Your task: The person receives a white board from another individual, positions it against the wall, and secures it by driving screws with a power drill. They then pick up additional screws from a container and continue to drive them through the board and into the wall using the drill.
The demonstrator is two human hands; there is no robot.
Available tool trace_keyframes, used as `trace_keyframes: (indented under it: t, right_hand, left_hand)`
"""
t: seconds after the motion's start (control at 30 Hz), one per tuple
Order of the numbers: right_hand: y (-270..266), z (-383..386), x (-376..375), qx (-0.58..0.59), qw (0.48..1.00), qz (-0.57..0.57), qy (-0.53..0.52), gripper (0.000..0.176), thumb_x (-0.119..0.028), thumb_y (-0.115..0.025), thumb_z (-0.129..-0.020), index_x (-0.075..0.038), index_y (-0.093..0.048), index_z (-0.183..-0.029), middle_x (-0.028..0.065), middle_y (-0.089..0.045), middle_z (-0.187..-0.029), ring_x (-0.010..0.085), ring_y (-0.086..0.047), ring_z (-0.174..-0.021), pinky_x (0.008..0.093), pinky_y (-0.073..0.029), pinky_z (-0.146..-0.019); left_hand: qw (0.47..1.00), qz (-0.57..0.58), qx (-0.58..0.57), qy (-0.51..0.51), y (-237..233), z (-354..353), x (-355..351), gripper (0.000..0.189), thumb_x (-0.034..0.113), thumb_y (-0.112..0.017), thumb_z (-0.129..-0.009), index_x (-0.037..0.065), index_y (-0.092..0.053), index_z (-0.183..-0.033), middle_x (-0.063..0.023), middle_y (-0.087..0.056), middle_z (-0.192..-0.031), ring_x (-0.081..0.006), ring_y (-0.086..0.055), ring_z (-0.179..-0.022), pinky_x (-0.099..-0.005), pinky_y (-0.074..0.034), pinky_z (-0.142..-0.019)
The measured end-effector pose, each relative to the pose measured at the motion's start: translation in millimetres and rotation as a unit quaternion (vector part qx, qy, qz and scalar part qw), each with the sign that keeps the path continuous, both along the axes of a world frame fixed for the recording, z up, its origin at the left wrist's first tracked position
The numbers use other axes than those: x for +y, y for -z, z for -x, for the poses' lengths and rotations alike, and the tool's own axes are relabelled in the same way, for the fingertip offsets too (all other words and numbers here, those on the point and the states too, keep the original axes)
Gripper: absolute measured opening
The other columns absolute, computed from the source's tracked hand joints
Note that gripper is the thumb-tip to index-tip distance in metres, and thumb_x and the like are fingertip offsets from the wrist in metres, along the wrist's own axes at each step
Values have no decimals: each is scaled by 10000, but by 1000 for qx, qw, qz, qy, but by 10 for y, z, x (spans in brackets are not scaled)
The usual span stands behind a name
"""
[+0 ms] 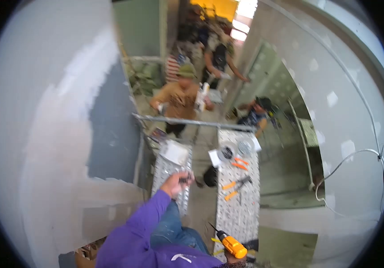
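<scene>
My left hand [172, 186], at the end of a purple sleeve, is closed with its fingertips pinched on something small and dark that I cannot make out. It is above the left perforated metal plank [159, 175]. At the bottom, a yellow cordless drill [234, 246] with a long dark bit points up and left. My right hand [232, 258] is closed on the drill, mostly hidden beneath its body. On the right plank [227, 219], orange-handled pliers or snips [231, 184] lie beside a smaller orange-handled tool [241, 163].
A grey metal rail [192, 119] crosses the planks' far end. Containers of small parts [226, 152] sit on the right plank, papers [174, 152] on the left. Three people are beyond, one holding a white tube [204, 91]. A loose cable [334, 176] hangs along the right wall.
</scene>
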State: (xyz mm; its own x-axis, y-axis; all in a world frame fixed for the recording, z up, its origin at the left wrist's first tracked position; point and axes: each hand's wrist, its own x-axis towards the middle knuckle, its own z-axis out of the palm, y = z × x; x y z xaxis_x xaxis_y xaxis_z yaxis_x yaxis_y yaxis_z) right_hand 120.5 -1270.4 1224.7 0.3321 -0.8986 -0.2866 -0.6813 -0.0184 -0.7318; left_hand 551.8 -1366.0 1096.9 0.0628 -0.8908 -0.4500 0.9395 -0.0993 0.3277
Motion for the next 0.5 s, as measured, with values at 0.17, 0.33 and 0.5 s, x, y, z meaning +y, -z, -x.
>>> trace_keyframes:
  t: [0.17,0.33,0.5]
  right_hand:
    - [-257,-300,-240,-129,987,39,-86,279,-49,-652,-810,-65,-657,-1089,72,-657,-884,244,-594,-780,381,-479,-701]
    - [-450,-921,-438,-176,929,206,-252,359,-77,-665,-826,-70,-635,-1183,116,-664,-1121,248,-621,-1036,328,-479,-899]
    - [-318,-1487,-420,-97,913,190,-347,297,-220,-679,-771,-131,-663,-1054,76,-677,-981,270,-648,-939,366,-512,-804]
  left_hand:
    - [998,-9,-44,-40,-211,18,1601,231,123,-582,-917,-35,-607,-1083,-123,-648,-1006,-186,-599,-834,-260,-507,-678]
    - [997,6,-24,-71,-595,34,2697,297,60,-586,-916,3,-599,-1208,-55,-646,-1029,-118,-580,-800,-220,-448,-608]
    - [981,-55,-94,-162,-899,169,3517,339,95,-571,-919,-17,-574,-1239,-52,-621,-963,-111,-556,-773,-210,-418,-568]
